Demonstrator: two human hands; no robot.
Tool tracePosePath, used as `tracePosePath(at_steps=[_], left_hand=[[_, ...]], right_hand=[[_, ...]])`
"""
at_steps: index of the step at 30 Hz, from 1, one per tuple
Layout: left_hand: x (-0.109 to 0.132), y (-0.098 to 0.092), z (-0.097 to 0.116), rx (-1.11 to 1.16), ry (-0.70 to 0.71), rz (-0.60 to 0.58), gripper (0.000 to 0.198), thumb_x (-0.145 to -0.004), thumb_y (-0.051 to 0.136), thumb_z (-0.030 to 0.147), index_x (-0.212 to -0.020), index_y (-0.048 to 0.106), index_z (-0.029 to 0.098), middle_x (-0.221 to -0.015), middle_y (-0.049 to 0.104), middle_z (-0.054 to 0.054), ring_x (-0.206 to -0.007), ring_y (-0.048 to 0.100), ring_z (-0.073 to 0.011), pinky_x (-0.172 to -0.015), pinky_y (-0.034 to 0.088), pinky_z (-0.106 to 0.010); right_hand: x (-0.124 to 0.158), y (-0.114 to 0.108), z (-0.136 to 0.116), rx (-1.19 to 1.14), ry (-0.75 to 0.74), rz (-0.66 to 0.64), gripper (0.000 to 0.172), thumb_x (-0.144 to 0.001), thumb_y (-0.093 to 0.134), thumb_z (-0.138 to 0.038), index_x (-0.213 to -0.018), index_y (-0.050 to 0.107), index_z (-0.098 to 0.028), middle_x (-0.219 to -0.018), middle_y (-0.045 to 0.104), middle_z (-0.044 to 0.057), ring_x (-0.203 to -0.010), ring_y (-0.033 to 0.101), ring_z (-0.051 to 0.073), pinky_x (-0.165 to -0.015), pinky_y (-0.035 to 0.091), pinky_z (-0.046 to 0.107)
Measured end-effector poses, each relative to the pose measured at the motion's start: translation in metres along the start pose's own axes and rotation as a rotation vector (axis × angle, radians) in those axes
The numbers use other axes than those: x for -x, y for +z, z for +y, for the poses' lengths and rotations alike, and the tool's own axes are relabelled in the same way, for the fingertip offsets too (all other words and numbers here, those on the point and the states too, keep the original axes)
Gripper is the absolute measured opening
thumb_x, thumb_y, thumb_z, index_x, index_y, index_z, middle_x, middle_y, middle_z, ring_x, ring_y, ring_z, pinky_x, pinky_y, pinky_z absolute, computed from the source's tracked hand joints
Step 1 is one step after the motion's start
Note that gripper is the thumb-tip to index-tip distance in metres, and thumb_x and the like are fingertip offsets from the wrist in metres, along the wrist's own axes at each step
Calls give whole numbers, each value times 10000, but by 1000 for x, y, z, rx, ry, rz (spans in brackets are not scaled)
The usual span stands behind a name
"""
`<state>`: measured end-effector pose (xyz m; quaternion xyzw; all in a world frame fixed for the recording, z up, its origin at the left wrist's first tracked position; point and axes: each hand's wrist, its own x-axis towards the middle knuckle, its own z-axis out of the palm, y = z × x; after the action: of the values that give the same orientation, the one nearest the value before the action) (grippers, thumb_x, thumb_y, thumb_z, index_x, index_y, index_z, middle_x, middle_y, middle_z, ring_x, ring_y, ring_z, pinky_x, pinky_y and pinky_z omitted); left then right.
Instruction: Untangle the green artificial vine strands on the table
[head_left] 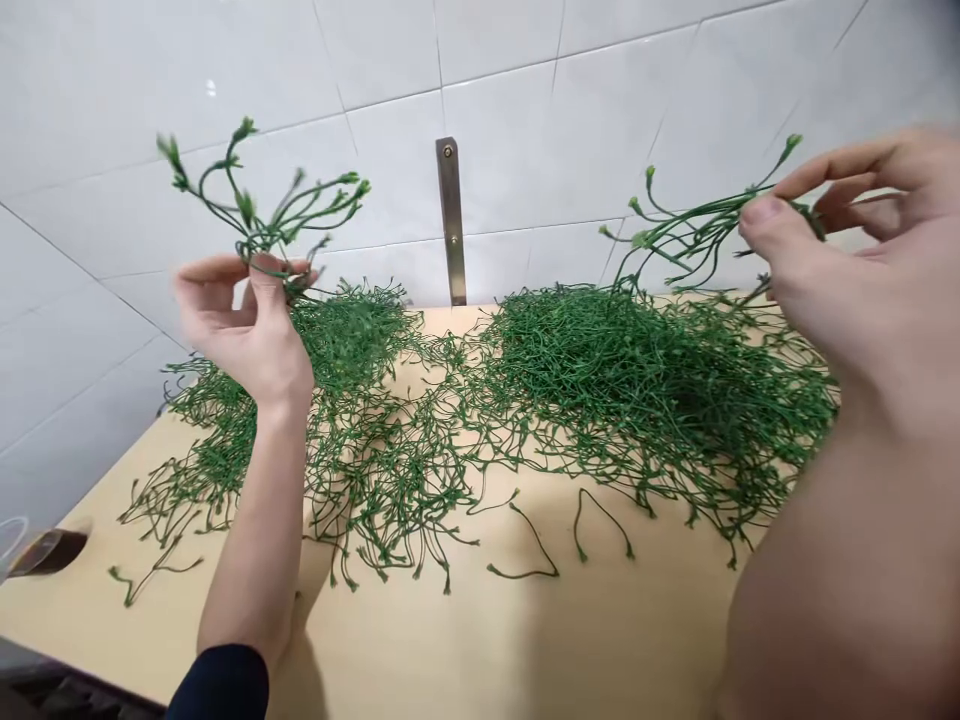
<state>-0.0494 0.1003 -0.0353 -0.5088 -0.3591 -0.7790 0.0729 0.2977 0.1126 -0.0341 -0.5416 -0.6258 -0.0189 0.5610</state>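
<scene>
My left hand (pixel 251 320) is raised over the left side of the table, closed on a small bunch of thin green artificial stems (pixel 255 215) with pale green tips. The stems fan upward from between thumb and fingers. At the upper right, my right hand (pixel 847 240) pinches another bunch of the same stems (pixel 697 230), their tips pointing mostly left. Below the right hand lies a dense pile of green stems (pixel 600 350). A looser heap of stems (pixel 345 340) spreads behind and beside my left forearm.
The light wooden table (pixel 420 650) meets a tiled wall (pixel 600 120) at the back. A metal bracket (pixel 451 220) is fixed upright to the wall. A clear cup with dark contents (pixel 52 552) lies or tilts at the left edge. Several single stems (pixel 536 540) are scattered near the front.
</scene>
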Motion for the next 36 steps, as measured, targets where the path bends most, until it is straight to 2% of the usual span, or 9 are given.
tracePosePath(at_steps=[7,10,16,19,21,24,28,31,36], left_hand=[[-15,-7,-5,4,92,140,318,-862,653,344,-880,353,239,-685,517,92,-552,586,-58,-508,528,-257],[-19,-13,-10,-106,106,111,285,-846,661,350,-875,405,230,-702,537,71,-556,554,-51,-507,488,-240],[-11,-22,-20,-466,-147,-365,163,-725,749,323,-766,668,189,-700,685,4,-619,591,-117,-580,472,-287],[-5,-21,-16,-712,-154,-655,206,-712,730,407,-704,702,203,-685,714,-36,-666,619,-191,-634,482,-331],[-2,-17,-8,-758,-142,-763,249,-741,689,455,-757,713,208,-781,744,-61,-753,644,-227,-695,499,-347],[8,-7,9,-566,-158,-785,315,-788,655,455,-964,713,201,-1011,745,-81,-892,666,-227,-780,526,-342],[29,11,31,-4,-278,-956,433,-792,684,432,-1159,646,205,-1217,673,-109,-1122,626,-241,-917,530,-365],[43,18,40,141,-405,-967,417,-759,736,373,-1127,647,196,-1047,719,-92,-995,677,-225,-834,566,-350],[38,14,47,54,-466,-850,202,-788,697,325,-914,687,167,-826,696,-44,-685,663,-149,-621,566,-285]], right_hand=[[3,2,-19,-68,95,10,143,-840,642,-196,-978,676,-212,-721,637,43,-537,566,109,-467,395,273],[3,4,-25,-97,131,-3,180,-827,639,-157,-994,670,-215,-609,584,6,-446,540,104,-414,383,259],[6,8,-34,-174,93,-141,130,-827,632,-120,-925,641,-205,-489,548,-28,-415,545,113,-389,361,227],[9,12,-39,-255,90,-278,69,-847,635,-164,-900,616,-204,-485,553,-38,-407,521,98,-374,346,202],[11,16,-42,-325,72,-371,47,-863,630,-205,-896,597,-206,-499,554,-40,-428,532,98,-374,362,192],[14,24,-50,-475,38,-497,70,-880,624,-256,-894,569,-215,-512,531,-50,-451,544,99,-384,396,187],[20,33,-61,-670,14,-611,152,-870,658,-333,-893,549,-230,-561,518,-55,-482,539,92,-423,420,200],[22,37,-63,-685,21,-647,189,-872,646,-403,-908,561,-237,-600,521,-45,-525,549,104,-465,428,226],[18,31,-48,-520,-18,-627,354,-721,783,-425,-951,604,-224,-638,542,-31,-598,532,124,-514,394,261]])
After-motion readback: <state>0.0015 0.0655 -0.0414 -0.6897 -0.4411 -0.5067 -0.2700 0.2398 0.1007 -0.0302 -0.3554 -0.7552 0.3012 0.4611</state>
